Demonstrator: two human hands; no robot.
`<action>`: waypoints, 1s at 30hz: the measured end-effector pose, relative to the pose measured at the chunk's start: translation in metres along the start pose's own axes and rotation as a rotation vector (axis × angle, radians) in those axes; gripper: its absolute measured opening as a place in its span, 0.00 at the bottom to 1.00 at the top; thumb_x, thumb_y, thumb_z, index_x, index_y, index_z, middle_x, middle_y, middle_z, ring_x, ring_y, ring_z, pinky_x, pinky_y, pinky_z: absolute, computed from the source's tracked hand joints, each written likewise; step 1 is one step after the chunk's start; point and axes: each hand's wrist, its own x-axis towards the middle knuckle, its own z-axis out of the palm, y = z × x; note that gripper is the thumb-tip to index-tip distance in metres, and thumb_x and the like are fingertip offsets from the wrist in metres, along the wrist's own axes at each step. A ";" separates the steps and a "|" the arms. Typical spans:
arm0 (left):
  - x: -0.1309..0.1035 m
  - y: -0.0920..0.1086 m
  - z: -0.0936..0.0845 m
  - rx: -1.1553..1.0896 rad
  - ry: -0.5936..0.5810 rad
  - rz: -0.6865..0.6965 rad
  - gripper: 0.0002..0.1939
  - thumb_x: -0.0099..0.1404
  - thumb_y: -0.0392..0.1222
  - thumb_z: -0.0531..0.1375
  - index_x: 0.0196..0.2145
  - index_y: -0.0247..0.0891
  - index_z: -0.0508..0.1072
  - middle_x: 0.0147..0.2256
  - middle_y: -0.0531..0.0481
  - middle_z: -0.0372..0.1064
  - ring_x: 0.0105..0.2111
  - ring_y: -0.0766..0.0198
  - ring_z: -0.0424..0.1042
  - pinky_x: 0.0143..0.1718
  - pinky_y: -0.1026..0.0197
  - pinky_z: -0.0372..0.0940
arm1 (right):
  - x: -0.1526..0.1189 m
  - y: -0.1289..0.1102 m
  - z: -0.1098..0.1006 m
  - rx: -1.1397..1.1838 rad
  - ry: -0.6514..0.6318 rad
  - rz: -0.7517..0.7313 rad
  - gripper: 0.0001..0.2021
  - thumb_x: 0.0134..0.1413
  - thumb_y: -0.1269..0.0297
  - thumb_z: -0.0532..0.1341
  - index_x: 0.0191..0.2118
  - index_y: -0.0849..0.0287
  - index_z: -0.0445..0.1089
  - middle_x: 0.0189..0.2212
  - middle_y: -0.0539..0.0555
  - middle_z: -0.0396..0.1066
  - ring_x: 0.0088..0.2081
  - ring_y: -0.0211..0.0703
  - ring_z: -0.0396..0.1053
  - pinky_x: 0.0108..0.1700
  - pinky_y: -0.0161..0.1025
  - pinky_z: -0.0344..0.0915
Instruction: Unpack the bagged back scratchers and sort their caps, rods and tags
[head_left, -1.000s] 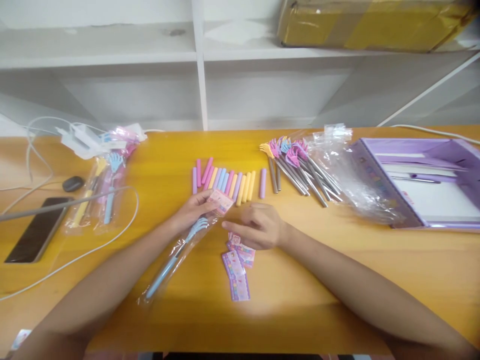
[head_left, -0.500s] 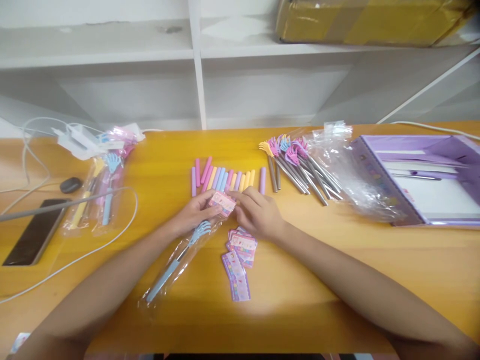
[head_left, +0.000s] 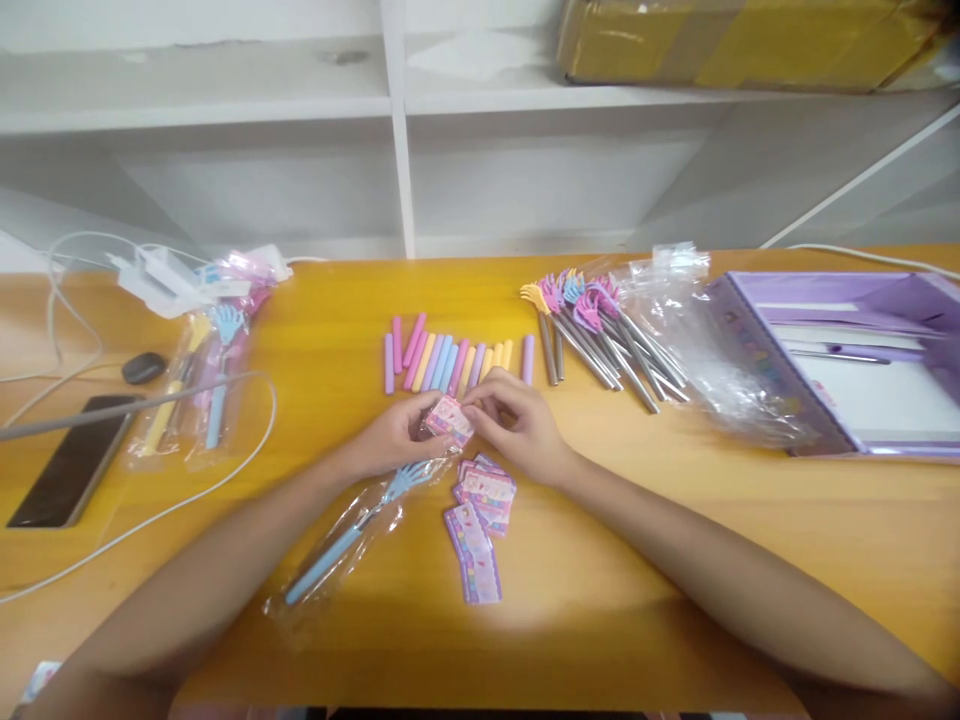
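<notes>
My left hand [head_left: 397, 432] is closed on a small pink printed card [head_left: 450, 422] at the top of a clear plastic bag [head_left: 379, 520]. Inside the bag lies a back scratcher [head_left: 334, 560] with a light blue claw and handle, slanting down to the left. My right hand [head_left: 517, 425] pinches the card's right edge between thumb and fingers. Just below the hands is a loose pile of pink and purple printed cards [head_left: 480, 500]. Beyond them, coloured handle tubes [head_left: 442, 362] lie in a row; my right fingers partly cover the nearest ones.
Back scratchers with bare metal rods [head_left: 600, 330] lie heaped right of the tubes, beside clear plastic bags [head_left: 720, 370] and a purple box [head_left: 840, 420]. At left are bagged back scratchers [head_left: 214, 390], a white charger [head_left: 161, 280], cables, a mouse [head_left: 144, 368] and a phone [head_left: 67, 470].
My right hand's fingers have drawn in to a pinch at the card's edge. The card has dropped slightly, and the bagged back scratcher has shifted a little down and left.
</notes>
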 end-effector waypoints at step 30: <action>0.003 0.004 0.004 0.070 0.020 -0.035 0.23 0.77 0.62 0.58 0.40 0.37 0.75 0.31 0.54 0.65 0.29 0.65 0.62 0.32 0.64 0.58 | 0.004 -0.024 -0.017 -0.641 -0.151 -0.258 0.07 0.73 0.68 0.56 0.41 0.56 0.71 0.37 0.55 0.65 0.32 0.41 0.59 0.32 0.40 0.60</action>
